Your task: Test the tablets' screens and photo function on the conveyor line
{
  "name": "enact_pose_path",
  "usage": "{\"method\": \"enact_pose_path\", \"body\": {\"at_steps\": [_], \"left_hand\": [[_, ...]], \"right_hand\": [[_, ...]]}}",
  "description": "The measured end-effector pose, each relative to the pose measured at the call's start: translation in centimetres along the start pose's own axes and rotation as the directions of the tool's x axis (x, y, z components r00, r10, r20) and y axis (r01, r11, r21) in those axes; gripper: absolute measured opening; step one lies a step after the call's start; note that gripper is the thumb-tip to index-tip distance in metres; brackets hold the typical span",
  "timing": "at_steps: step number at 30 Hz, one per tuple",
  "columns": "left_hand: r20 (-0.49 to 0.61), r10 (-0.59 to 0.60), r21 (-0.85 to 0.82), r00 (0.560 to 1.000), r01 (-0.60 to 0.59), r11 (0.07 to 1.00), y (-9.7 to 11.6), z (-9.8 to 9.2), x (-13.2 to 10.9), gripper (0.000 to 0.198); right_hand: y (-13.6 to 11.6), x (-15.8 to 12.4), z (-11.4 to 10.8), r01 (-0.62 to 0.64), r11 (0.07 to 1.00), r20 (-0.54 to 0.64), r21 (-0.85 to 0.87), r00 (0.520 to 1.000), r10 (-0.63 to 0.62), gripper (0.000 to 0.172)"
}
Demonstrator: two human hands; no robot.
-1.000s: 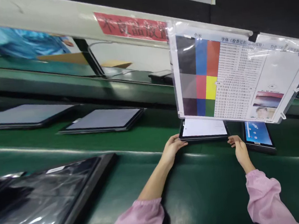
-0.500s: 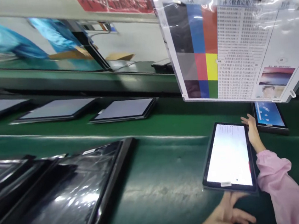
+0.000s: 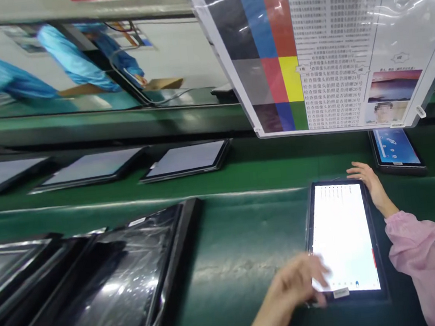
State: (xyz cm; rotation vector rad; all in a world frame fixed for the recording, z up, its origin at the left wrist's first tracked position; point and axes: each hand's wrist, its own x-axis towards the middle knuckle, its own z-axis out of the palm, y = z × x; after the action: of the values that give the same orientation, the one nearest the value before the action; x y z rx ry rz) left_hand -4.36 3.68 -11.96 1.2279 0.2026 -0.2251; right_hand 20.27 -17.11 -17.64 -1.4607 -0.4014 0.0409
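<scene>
A tablet [image 3: 344,238] with a bright white screen lies on the green bench, a small white label at its lower edge. My left hand [image 3: 298,281], partly smeared by motion, is over the tablet's lower left corner, fingers apart; whether it touches the glass is unclear. Beside the upper right corner is my right hand [image 3: 369,183], fingers stretched out and holding nothing, with a pink sleeve behind the wrist. Farther back, a second tablet [image 3: 396,146] shows a blue home screen.
Several black-framed tablets in clear film [image 3: 136,275] lie at the left. Behind them, several grey-screened tablets [image 3: 188,158] form a row. A plastic-covered test chart [image 3: 331,57] hangs above. Across the bench are people in blue sleeves [image 3: 70,59] and a cardboard box [image 3: 164,83].
My left hand has come from beneath the tablet's lower edge up to its lower left corner. The tablet now lies straighter. My right hand stays near its upper right corner; the view has shifted.
</scene>
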Motion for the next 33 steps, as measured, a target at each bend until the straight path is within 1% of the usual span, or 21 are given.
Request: {"method": "enact_pose_path", "body": {"at_steps": [1, 2, 3, 4, 6, 7, 9, 11, 15, 19, 22, 24, 26, 29, 31, 33], "left_hand": [[-0.119, 0.042, 0.071, 0.992, -0.034, 0.997, 1.0, -0.6, 1.3, 0.026], [-0.221, 0.087, 0.154, 0.971, -0.054, 0.987, 1.8, -1.1, 2.7, 0.031], [-0.288, 0.121, 0.235, 0.950, -0.053, 0.971, 2.3, -1.5, 4.2, 0.039], [-0.319, 0.139, 0.304, 0.938, -0.038, 0.952, 2.6, -1.9, 5.6, 0.047], [-0.336, 0.143, 0.403, 0.931, 0.005, 0.915, 2.5, -2.3, 7.8, 0.059], [-0.343, 0.148, 0.441, 0.928, 0.020, 0.897, 2.2, -2.4, 8.5, 0.065], [-0.363, 0.185, 0.502, 0.914, 0.025, 0.865, 1.3, -2.7, 9.1, 0.075], [-0.350, 0.201, 0.535, 0.915, 0.019, 0.844, 0.7, -3.0, 9.0, 0.081], [-0.269, 0.181, 0.532, 0.946, -0.011, 0.847, 0.5, -3.5, 8.4, 0.084], [-0.237, 0.161, 0.477, 0.958, -0.029, 0.878, 1.0, -3.6, 8.1, 0.084], [-0.185, 0.171, 0.431, 0.968, -0.076, 0.899, 1.5, -3.8, 7.8, 0.090], [-0.144, 0.164, 0.413, 0.976, -0.092, 0.906, 2.0, -3.9, 7.2, 0.094], [-0.108, 0.127, 0.427, 0.986, -0.070, 0.901, 2.5, -4.0, 6.3, 0.099], [-0.040, 0.028, 0.516, 0.999, -0.004, 0.857, 3.0, -3.8, 4.7, 0.114], [-0.007, -0.027, 0.604, 1.000, 0.026, 0.796, 3.1, -3.5, 3.8, 0.123], [-0.005, -0.057, 0.678, 0.998, 0.045, 0.734, 3.2, -3.1, 3.1, 0.128]], "right_hand": [[0.2, -0.1, 0.2, -0.002, 1.000, -0.046, -0.011, 0.999, 0.001, 0.067], [0.4, -0.2, 0.4, -0.004, 1.000, -0.094, -0.025, 0.996, 0.002, 0.067], [0.5, -0.5, 0.5, -0.008, 0.999, -0.139, -0.040, 0.990, 0.002, 0.066], [0.6, -0.8, 0.7, -0.011, 0.998, -0.176, -0.056, 0.984, 0.000, 0.065], [0.6, -1.7, 0.9, -0.018, 0.996, -0.225, -0.085, 0.974, -0.001, 0.062], [0.5, -2.3, 0.9, -0.024, 0.995, -0.244, -0.094, 0.970, 0.000, 0.061], [0.3, -3.5, 1.0, -0.041, 0.994, -0.270, -0.101, 0.963, 0.012, 0.060], [-0.1, -4.8, 1.0, -0.064, 0.993, -0.276, -0.095, 0.960, 0.036, 0.059], [-0.5, -6.4, 1.1, -0.112, 0.992, -0.273, -0.066, 0.958, 0.090, 0.058], [-1.0, -6.8, 0.9, -0.158, 0.987, -0.250, -0.024, 0.957, 0.147, 0.060], [-1.9, -6.9, 0.8, -0.181, 0.983, -0.207, 0.015, 0.962, 0.180, 0.059], [-2.8, -7.1, 0.8, -0.180, 0.983, -0.185, 0.044, 0.965, 0.186, 0.059], [-3.5, -7.5, 0.8, -0.178, 0.981, -0.171, 0.072, 0.967, 0.188, 0.059], [-3.9, -8.3, 0.8, -0.198, 0.976, -0.150, 0.086, 0.966, 0.209, 0.060], [-3.7, -8.7, 0.8, -0.222, 0.973, -0.142, 0.064, 0.963, 0.229, 0.059], [-3.3, -8.9, 0.8, -0.239, 0.970, -0.144, 0.041, 0.959, 0.242, 0.058]]}}
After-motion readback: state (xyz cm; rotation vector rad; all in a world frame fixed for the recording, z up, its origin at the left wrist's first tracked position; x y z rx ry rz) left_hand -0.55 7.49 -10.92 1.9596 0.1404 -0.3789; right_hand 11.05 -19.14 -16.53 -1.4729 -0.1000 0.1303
